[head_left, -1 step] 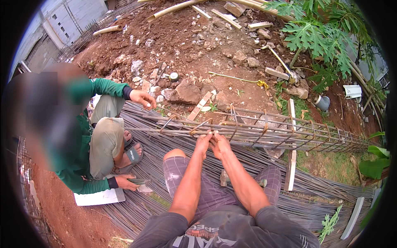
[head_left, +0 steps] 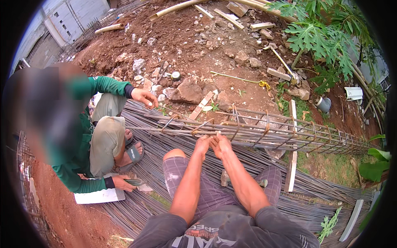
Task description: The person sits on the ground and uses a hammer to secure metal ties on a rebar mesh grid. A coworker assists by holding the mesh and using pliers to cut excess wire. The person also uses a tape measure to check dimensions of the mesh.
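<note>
A long rusty rebar cage (head_left: 289,132) lies across a pile of straight steel bars (head_left: 165,182). My left hand (head_left: 202,145) and my right hand (head_left: 222,144) meet at the cage's near bar, beside a stirrup, with fingers pinched closed on it. What is between the fingertips is too small to tell. My knees in checked shorts sit below the hands. A small tool (head_left: 224,177) lies on the bars between my knees.
A squatting person in a green long-sleeved top (head_left: 78,157) is at the left, one hand (head_left: 144,98) at the cage's end, the other (head_left: 122,182) on a tool by a white board (head_left: 99,196). Red soil, rocks (head_left: 188,91), wooden slats (head_left: 292,165) and a leafy plant (head_left: 326,33) lie beyond.
</note>
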{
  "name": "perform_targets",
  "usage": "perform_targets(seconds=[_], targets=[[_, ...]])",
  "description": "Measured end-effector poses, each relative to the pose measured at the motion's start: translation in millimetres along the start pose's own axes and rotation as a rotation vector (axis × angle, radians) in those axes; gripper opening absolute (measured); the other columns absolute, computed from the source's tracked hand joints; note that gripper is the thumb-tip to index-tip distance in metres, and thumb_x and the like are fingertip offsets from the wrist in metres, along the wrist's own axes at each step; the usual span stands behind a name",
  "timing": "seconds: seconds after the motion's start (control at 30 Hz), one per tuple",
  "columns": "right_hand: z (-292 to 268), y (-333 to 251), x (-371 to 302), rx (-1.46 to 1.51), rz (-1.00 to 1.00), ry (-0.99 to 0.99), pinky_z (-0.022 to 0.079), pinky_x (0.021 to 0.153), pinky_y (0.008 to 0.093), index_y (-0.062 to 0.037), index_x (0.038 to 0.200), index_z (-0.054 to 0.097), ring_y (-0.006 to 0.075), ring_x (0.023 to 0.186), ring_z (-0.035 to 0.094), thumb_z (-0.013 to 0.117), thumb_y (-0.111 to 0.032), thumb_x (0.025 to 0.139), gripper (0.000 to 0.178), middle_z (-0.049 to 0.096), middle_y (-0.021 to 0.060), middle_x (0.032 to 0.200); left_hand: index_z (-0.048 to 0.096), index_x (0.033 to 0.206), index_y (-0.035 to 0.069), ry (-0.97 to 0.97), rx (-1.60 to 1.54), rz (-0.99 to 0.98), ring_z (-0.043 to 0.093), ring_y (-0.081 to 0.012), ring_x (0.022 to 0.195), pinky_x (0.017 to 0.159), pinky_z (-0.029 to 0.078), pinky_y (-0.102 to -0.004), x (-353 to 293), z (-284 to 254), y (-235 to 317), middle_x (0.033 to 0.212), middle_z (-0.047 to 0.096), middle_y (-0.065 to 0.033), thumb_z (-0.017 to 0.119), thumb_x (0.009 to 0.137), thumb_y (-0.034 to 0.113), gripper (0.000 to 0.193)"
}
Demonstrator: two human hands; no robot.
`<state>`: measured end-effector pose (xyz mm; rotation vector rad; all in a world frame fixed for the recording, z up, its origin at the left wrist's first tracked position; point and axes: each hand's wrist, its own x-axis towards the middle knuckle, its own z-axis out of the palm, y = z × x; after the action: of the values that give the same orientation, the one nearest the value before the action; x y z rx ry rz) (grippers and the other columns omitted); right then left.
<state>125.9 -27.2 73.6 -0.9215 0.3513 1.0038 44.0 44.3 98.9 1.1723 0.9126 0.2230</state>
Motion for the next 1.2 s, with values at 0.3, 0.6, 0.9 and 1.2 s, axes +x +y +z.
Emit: perform_targets(seconds=[0.3, 0.6, 0.9, 1.2], targets=[[5, 8, 16, 0.034, 0.001, -0.025, 0.051, 0.089, 0.0458, -0.0091, 0.112, 0.045, 0.0251, 0.094, 0.065, 0.053, -0.028, 0.101, 0.023, 0.06, 0.0102, 0.103, 0.053, 0.12, 0.002, 0.343, -0.376, 0.105, 0.033, -0.022, 0.132, 0.114, 0.014, -0.0449, 19, -36, 7, 0.125, 0.055, -0.013, 0.06, 0.083, 0.069, 0.077], [33, -2, 10, 0.028, -0.105, -0.003, 0.055, 0.088, 0.0434, -0.0033, 0.111, 0.044, 0.0268, 0.095, 0.065, 0.056, -0.021, 0.099, 0.025, 0.059, 0.0131, 0.099, 0.057, 0.107, 0.008, 0.331, -0.408, 0.315, 0.057, -0.0132, 0.107, 0.093, 0.036, -0.0398, 39, -44, 9, 0.109, 0.069, -0.0051, 0.073, 0.086, 0.037, 0.039], [47, -1, -7, -0.018, -0.243, 0.015, 0.06, 0.073, 0.0382, -0.0038, 0.102, 0.045, 0.0228, 0.086, 0.068, 0.058, -0.026, 0.098, 0.026, 0.061, 0.011, 0.093, 0.056, 0.1, 0.004, 0.319, -0.386, 0.491, 0.057, -0.0101, 0.088, 0.083, 0.042, -0.0275, 22, -43, 35, 0.097, 0.068, -0.0083, 0.07, 0.091, 0.028, 0.03], [60, -19, -2, -0.289, -0.257, 0.093, 0.058, 0.054, 0.0277, -0.001, 0.101, 0.054, 0.0215, 0.08, 0.07, 0.061, -0.028, 0.096, 0.029, 0.064, 0.009, 0.093, 0.059, 0.095, 0.003, 0.351, -0.432, 0.537, 0.054, -0.0102, 0.074, 0.069, 0.044, -0.0256, 45, -43, 27, 0.083, 0.064, -0.0045, 0.071, 0.09, 0.029, 0.03]])
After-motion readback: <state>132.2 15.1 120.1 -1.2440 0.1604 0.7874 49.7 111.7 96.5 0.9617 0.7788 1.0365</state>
